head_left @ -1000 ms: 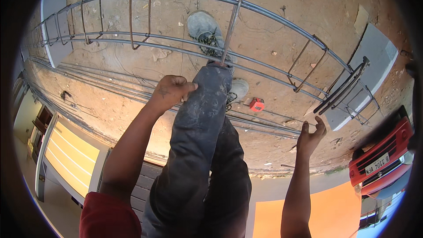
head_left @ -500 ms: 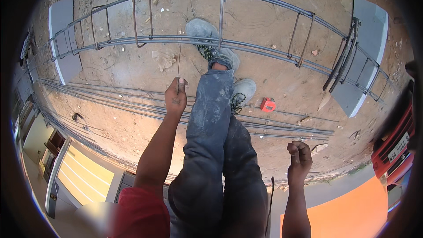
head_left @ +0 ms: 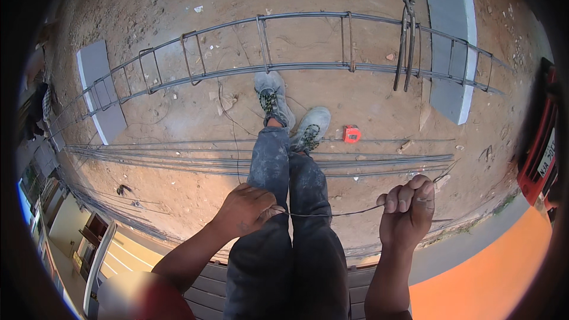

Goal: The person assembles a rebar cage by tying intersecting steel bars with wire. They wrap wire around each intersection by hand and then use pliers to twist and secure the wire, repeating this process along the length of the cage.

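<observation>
Thin dark binding wire (head_left: 332, 213) is stretched almost level between the two hands, in front of the knees of the paint-spattered dark trousers (head_left: 290, 219), so that a straight, taut length is kept clear of the ground. By the left hand (head_left: 246, 210) one end is pinched between thumb and fingertips, the fingers drawn together on the strand. By the right hand (head_left: 408, 212) the other end is gripped in a closed fist, knuckles up, which appears to give the firmer pull; a short tail of wire is seen running on past the fist toward the right.

Below the wire, two dusty grey work shoes (head_left: 290, 112) are planted on the bare sandy ground (head_left: 178, 106), with a loose bundle of long straight steel bars (head_left: 178, 163) lying across just under them. A small red tape measure (head_left: 351, 134) lies just beside the right shoe, within easy reach. Farther out, a long cage of steel bars and rectangular stirrups (head_left: 267, 53) is propped at each end on a grey concrete block (head_left: 450, 41), so that it is held off the soil. A pair of long-handled pincers (head_left: 406, 41) is hung over the cage's top bar near the right-hand block.
</observation>
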Demonstrator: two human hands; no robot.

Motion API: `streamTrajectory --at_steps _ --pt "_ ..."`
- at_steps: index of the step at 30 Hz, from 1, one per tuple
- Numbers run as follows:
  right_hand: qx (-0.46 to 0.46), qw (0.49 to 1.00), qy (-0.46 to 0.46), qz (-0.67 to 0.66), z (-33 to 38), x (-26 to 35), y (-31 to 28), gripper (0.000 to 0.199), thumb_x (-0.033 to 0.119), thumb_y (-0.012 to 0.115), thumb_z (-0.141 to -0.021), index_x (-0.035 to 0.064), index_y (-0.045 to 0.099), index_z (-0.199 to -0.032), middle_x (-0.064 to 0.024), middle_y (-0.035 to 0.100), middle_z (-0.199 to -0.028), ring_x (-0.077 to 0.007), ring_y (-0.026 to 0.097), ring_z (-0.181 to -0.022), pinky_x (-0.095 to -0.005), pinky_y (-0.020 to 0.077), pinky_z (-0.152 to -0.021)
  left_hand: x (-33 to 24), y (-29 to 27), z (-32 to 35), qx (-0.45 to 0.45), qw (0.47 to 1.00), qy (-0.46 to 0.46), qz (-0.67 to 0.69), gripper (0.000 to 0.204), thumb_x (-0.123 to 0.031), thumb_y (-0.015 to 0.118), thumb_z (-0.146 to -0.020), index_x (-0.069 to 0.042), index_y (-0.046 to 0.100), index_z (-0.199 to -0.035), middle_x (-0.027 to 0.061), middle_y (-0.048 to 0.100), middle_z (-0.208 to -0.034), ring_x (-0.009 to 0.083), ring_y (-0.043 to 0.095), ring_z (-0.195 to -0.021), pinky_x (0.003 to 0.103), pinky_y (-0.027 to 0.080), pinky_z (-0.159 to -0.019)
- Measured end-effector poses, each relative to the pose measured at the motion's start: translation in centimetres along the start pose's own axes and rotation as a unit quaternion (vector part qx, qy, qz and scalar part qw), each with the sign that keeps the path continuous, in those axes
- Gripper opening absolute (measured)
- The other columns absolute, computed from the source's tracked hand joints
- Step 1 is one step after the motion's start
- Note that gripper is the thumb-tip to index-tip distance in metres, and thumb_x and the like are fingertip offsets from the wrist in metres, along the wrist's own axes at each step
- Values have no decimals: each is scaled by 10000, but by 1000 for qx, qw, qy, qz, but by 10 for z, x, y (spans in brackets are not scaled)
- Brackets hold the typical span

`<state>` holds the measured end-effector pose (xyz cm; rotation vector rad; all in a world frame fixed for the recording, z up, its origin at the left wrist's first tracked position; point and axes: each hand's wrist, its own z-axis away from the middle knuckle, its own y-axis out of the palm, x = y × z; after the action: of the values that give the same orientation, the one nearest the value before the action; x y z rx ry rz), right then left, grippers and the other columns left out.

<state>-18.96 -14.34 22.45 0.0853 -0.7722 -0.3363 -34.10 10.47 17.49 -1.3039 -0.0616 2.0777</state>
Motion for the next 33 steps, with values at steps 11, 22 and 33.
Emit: streamTrajectory --at_steps 11,22,33 --pt "-360 905 -40 223 5 142 -310 344 140 424 -1027 8 466 -1342 2 413 -851 -101 431 -758 -245 408 -703 76 -36 58 94 987 -23 -130 183 -251 721 -811 -117 597 -807 37 617 -719 244 605 -709 378 462 -729" --pt "-469 842 121 238 94 114 -467 393 218 432 -1025 17 477 -1359 -15 538 -898 -174 512 -855 -290 434 -870 65 -106 78 -31 927 -334 167 460 -402 474 -1030 -40 554 -758 13 497 -650 89 474 -619 267 418 -574" --pt "-418 880 228 16 163 -57 -141 217 367 501 -1021 161 552 -977 69 382 -615 -59 361 -498 -212 380 -470 -74 98 -17 77 831 -341 433 1042 -606 750 -762 99 300 -1384 256 531 -1327 340 523 -1252 414 405 -1060"
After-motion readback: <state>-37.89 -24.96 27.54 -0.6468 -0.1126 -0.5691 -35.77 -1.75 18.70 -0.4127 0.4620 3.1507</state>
